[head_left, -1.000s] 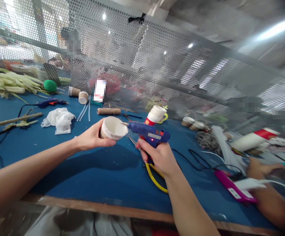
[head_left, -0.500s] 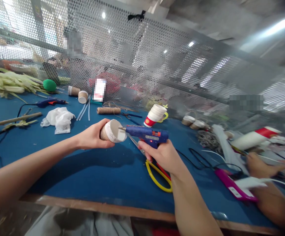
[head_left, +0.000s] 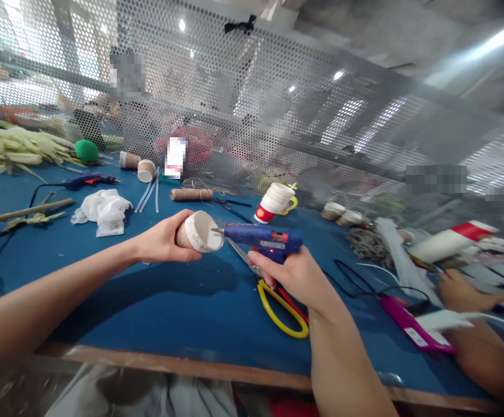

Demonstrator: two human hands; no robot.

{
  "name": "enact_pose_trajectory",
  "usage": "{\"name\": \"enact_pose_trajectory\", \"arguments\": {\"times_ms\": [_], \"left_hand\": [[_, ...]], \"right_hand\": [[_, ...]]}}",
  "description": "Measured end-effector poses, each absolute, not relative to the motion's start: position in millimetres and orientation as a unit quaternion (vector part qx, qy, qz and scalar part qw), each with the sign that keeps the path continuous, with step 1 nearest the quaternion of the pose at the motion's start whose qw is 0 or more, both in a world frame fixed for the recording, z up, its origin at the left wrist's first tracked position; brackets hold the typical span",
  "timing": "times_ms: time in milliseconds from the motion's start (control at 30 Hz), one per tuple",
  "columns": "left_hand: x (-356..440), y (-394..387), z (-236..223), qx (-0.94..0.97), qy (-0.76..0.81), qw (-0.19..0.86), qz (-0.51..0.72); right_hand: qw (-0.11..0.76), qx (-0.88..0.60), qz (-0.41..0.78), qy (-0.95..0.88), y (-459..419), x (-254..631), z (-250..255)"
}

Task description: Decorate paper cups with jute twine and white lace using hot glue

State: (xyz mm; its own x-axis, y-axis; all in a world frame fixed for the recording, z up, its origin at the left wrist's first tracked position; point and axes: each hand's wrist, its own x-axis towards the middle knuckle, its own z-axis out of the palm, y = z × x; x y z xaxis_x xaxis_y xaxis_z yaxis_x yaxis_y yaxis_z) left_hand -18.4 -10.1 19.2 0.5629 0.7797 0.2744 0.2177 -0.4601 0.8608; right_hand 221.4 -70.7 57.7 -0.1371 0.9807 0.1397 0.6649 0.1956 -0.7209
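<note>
My left hand (head_left: 169, 236) is wrapped round a paper cup (head_left: 198, 231) covered in brown twine, with white lace about its rim. The cup is tipped so that its open mouth faces right. In my right hand (head_left: 291, 269) is a blue hot glue gun (head_left: 256, 236), with a small red light lit on its side. Its metal nozzle points left and lies at the cup's mouth; whether it touches the inner wall I cannot tell. Below the glue gun lie scissors (head_left: 283, 310) with yellow and red handles, partly hidden by my right hand.
White lace (head_left: 103, 211), a second glue gun (head_left: 89, 181), a twine roll (head_left: 192, 194) and glue sticks (head_left: 151, 194) lie on the blue table. Stacked paper cups (head_left: 273, 202) stand behind. At right are a purple power strip (head_left: 412, 327) and another person's hand (head_left: 460, 289). A perforated metal screen (head_left: 217, 87) rises behind.
My right hand and the glue gun have shifted slightly to the right. My left hand keeps the cup almost in the same place.
</note>
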Motion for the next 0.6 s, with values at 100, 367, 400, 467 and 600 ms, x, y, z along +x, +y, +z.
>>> {"name": "enact_pose_trajectory", "arguments": {"times_ms": [100,367,400,467,600], "left_hand": [[-18.0,-10.8,21.0,0.781,0.328,0.408,0.341],[-18.5,-11.4,21.3,0.782,0.341,0.402,0.333],[-18.4,-11.4,21.3,0.783,0.340,0.401,0.332],[-18.3,-11.5,21.4,0.785,0.339,0.398,0.332],[-18.1,-11.3,21.6,0.787,0.343,0.392,0.331]], "right_hand": [[0.340,-0.597,0.202,-0.698,-75.5,218.5,59.3],[0.330,-0.609,0.170,-0.702,-75.3,217.4,55.6],[0.325,-0.612,0.169,-0.701,-74.5,217.7,54.9],[0.320,-0.618,0.168,-0.698,-73.4,218.2,53.7],[0.317,-0.625,0.163,-0.694,-72.7,218.4,52.2]]}}
